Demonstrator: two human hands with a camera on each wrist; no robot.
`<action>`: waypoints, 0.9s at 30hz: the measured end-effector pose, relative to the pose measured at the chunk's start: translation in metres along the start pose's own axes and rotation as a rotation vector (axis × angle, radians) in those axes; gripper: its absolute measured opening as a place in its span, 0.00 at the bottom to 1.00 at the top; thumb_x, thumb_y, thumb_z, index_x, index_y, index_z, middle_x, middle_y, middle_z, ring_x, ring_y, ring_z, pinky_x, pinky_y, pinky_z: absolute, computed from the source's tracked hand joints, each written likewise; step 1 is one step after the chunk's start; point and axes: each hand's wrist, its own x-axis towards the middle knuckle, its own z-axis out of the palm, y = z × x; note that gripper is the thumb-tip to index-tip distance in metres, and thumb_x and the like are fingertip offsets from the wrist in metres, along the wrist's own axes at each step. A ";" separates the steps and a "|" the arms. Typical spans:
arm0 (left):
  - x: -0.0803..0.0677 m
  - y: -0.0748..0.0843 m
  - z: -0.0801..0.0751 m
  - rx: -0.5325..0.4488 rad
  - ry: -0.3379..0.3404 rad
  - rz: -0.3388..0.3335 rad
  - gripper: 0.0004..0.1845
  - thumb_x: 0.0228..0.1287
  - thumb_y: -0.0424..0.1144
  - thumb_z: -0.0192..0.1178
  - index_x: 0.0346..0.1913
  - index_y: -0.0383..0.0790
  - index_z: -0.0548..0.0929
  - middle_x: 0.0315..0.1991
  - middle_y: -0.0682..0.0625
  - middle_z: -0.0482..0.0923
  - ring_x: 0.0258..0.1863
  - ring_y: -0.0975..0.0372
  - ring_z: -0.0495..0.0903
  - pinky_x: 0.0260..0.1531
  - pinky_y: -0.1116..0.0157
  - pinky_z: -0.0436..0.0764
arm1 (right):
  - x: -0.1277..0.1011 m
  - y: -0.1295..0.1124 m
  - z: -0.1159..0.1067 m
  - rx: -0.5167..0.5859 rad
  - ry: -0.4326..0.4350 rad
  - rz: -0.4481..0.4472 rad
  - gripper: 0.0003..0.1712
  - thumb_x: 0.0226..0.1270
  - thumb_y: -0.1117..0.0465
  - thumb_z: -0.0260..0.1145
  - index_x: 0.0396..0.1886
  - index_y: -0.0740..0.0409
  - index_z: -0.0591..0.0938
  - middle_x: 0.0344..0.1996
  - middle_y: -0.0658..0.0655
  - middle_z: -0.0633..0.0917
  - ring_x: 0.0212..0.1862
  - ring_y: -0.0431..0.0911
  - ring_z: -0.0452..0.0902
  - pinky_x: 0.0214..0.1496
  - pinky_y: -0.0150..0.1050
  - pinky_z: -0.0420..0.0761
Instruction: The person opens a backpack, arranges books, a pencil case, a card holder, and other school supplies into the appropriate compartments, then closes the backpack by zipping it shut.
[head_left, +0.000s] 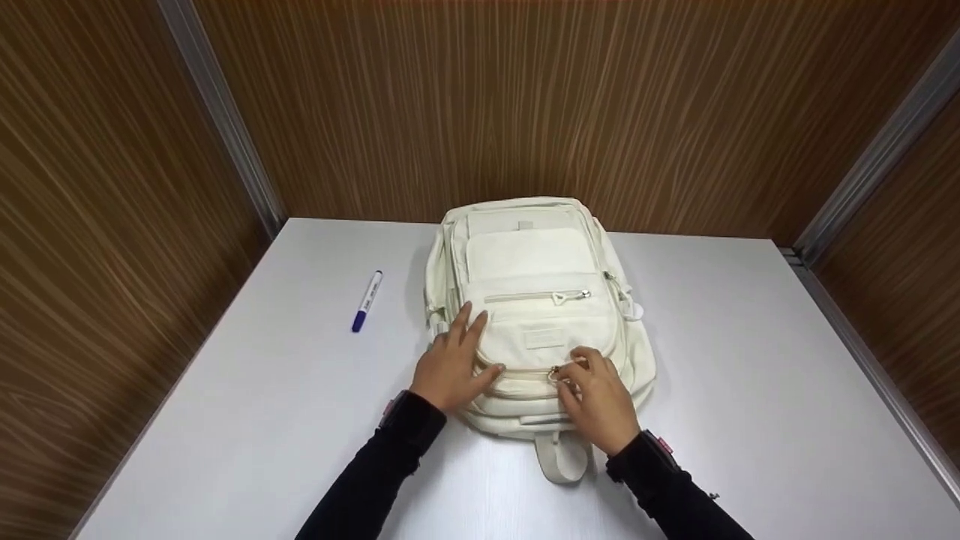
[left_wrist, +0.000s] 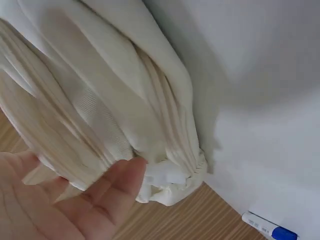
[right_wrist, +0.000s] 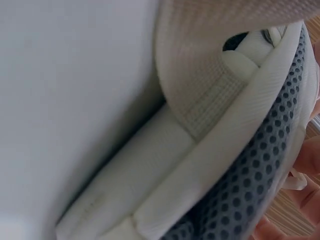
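A cream backpack [head_left: 536,300] lies flat on its back at the middle of the white tabletop [head_left: 750,360], its long axis running away from the person and its top handle nearest them. The right hand [head_left: 596,401] pinches the metal zipper pull [head_left: 555,373] with curled fingers on the front pocket's near seam. The left hand [head_left: 450,364] presses spread fingers on the fabric left of the pull; a blue-capped marker [head_left: 367,301] lies well apart to the left.

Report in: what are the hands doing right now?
Left hand presses flat on the backpack. Right hand pinches the zipper pull. Pen lies apart, not in the way.
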 end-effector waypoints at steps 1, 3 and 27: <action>0.003 -0.001 0.000 -0.002 -0.005 0.006 0.47 0.63 0.65 0.55 0.78 0.51 0.49 0.80 0.46 0.41 0.66 0.38 0.68 0.53 0.44 0.79 | 0.000 0.000 0.000 0.001 -0.016 0.010 0.04 0.55 0.66 0.71 0.29 0.53 0.85 0.51 0.62 0.80 0.51 0.57 0.77 0.49 0.52 0.79; 0.009 -0.003 0.001 -0.016 -0.025 0.021 0.49 0.62 0.66 0.55 0.79 0.50 0.48 0.81 0.47 0.38 0.70 0.39 0.63 0.56 0.43 0.77 | -0.001 0.001 0.001 0.001 -0.049 0.030 0.04 0.56 0.66 0.71 0.31 0.53 0.85 0.51 0.62 0.80 0.52 0.58 0.77 0.51 0.53 0.80; 0.009 0.009 0.031 0.007 0.182 0.054 0.53 0.56 0.65 0.63 0.75 0.35 0.56 0.76 0.33 0.50 0.22 0.61 0.75 0.17 0.70 0.74 | -0.011 -0.010 -0.008 -0.067 -0.033 -0.077 0.09 0.51 0.65 0.74 0.27 0.51 0.82 0.51 0.61 0.84 0.43 0.55 0.84 0.42 0.48 0.82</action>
